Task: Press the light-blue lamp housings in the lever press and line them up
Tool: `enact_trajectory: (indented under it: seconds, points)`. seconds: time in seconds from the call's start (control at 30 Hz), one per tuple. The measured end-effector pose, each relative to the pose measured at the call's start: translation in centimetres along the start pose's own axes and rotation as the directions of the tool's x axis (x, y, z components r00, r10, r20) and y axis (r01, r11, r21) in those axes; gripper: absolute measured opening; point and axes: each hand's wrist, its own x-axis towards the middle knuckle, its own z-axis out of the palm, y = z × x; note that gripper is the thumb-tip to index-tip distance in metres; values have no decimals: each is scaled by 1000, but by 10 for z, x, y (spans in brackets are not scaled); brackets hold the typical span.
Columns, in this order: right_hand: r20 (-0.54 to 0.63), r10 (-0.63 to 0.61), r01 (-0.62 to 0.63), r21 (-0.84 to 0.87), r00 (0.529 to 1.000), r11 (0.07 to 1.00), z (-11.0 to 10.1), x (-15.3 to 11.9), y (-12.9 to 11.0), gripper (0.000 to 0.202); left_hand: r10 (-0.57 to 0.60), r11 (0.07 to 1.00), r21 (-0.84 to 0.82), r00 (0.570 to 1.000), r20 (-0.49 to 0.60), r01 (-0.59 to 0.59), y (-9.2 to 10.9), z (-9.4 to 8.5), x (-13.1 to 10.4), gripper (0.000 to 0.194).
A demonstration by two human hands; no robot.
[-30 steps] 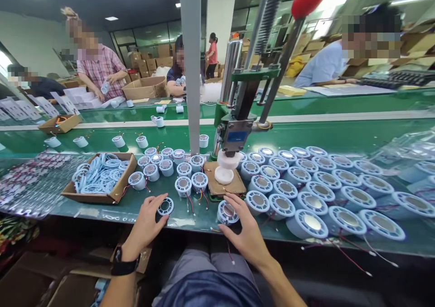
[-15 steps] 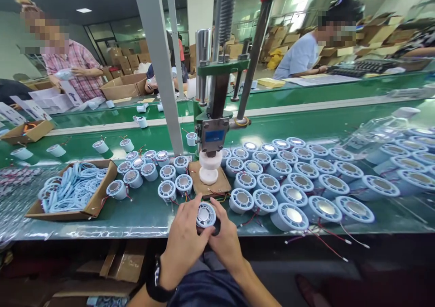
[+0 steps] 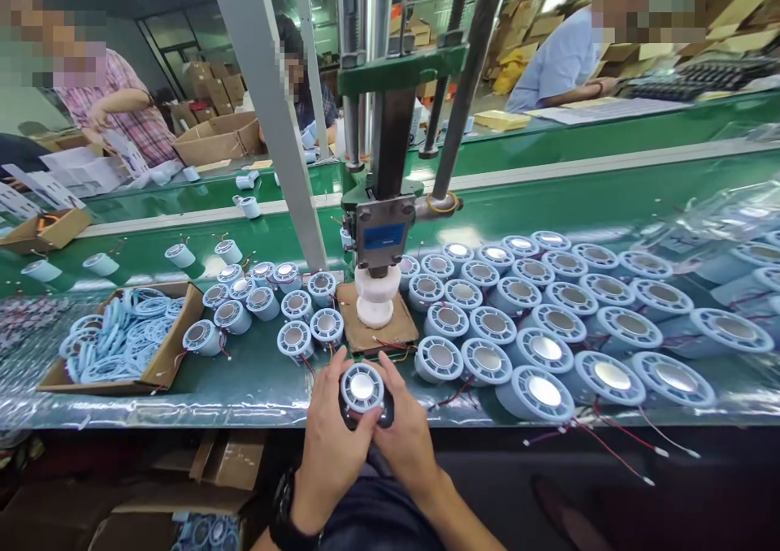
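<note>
Between both hands, over the bench's front edge, is a light-blue round unit (image 3: 361,387) with a slotted ring top and a silver disc in its centre. My left hand (image 3: 332,445) is closed around its left side, thumb at the front. My right hand (image 3: 405,433) closes on the opposite side, its thumb near the left one. Part of the unit's lower body is hidden by fingers. Just beyond the hands stands a hand press (image 3: 385,234) with a white round pressing block (image 3: 376,311) above a brown base pad (image 3: 390,331).
Many similar blue units (image 3: 542,349) stand in rows at right, wires trailing over the edge. A smaller group (image 3: 260,301) is left of the press. A cardboard box (image 3: 174,356) holds loose blue rings (image 3: 131,331). Co-workers sit or stand across the green conveyor (image 3: 548,193).
The unit has turned slightly in my fingers, and more of its slotted top now shows. Both hands stay on it. The view has shifted a little closer to the press.
</note>
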Motion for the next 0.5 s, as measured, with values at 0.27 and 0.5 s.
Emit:
enact_trajectory:
  seconds: [0.27,0.5]
  points:
    - [407,-136,233,-198,903,952,-69,45,-23,69,25,993,-113,996,89,-15,-15,11,-6,51]
    - [-108,-416,317,-486,903,815,-184,261,-151,59,-143,976,-140,977,156,165,4,-5,15,57]
